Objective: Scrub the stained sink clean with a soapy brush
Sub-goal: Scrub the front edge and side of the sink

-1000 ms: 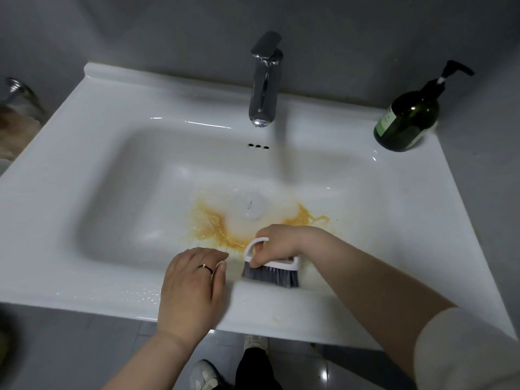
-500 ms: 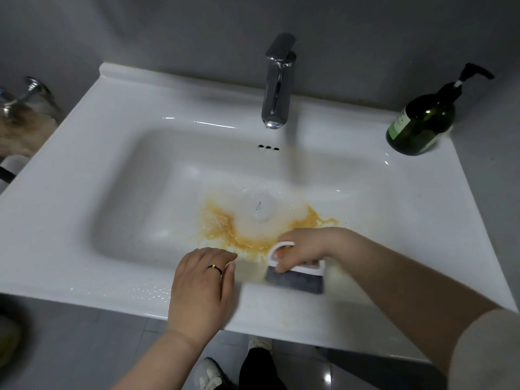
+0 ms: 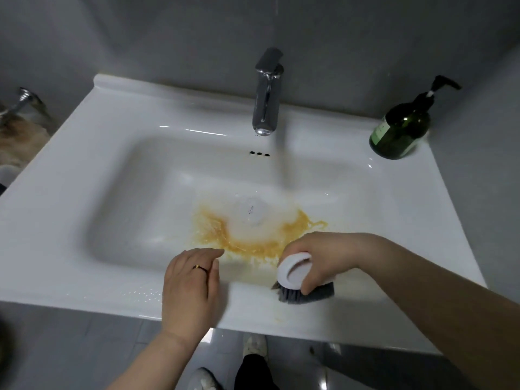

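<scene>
two hands are at the front of the white sink, seen from the head camera. the right hand curls round the white loop handle of the brush, whose grey bristles press on the basin's near slope, just beside the orange stain that rings the drain plug. the left hand lies flat on the front rim, fingers relaxed, holding nothing. a chrome faucet stands at the back, and a green soap bottle sits at the back right corner.
</scene>
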{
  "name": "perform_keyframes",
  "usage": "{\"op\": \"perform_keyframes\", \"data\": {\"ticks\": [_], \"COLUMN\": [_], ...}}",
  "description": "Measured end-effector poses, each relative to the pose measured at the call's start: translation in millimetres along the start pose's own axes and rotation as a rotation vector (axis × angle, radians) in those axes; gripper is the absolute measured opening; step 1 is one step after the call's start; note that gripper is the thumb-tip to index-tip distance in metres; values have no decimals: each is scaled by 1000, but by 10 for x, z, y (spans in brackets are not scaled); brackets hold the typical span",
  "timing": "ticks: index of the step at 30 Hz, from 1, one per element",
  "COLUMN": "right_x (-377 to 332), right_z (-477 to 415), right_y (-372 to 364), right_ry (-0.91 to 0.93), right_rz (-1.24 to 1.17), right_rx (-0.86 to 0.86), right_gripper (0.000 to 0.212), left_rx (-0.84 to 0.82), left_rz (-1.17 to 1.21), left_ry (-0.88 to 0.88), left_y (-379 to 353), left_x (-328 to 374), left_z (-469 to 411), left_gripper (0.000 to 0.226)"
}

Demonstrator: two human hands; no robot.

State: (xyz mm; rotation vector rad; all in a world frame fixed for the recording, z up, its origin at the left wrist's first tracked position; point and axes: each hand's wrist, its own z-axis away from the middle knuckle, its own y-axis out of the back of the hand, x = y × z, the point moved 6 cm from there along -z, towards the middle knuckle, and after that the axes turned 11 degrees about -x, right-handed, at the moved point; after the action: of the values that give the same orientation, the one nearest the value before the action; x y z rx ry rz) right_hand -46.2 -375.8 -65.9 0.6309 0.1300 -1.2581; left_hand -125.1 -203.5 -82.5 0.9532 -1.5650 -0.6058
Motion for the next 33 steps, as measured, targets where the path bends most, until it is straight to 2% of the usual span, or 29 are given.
{"op": "perform_keyframes", "data": {"ticks": [4, 6, 8, 13, 18, 24, 30, 33], "right_x": [-165, -333, -292, 193, -305, 250, -129, 207], "right_z": [62, -34, 7, 355, 35, 448, 97, 275], "right_y": [-81, -113, -130, -238, -257, -297, -267, -246], "right_ry": [57, 103, 69, -162, 3, -198, -25, -137], "right_rz": [-41, 33, 95, 115, 198, 86, 130, 64], "right_rx": [87, 122, 122, 100, 253, 221, 271, 259], "right_gripper": [49, 51, 52, 47, 47, 47, 48, 47], "left_rx": [-53, -60, -59, -57, -40, -50, -59, -59], "left_rz": [-62, -76, -66, -71, -49, -51, -70, -54], "left_ry": [-68, -76, -67, -98, -131, -124, -124, -114], "left_y": [-33, -24, -10, -14, -41, -46, -42, -28], "left_x": [91, 95, 80, 97, 85, 87, 102, 96], "left_z": [-2, 4, 2, 18, 17, 29, 22, 19], "left_gripper": [39, 38, 38, 37, 38, 39, 39, 39]}}
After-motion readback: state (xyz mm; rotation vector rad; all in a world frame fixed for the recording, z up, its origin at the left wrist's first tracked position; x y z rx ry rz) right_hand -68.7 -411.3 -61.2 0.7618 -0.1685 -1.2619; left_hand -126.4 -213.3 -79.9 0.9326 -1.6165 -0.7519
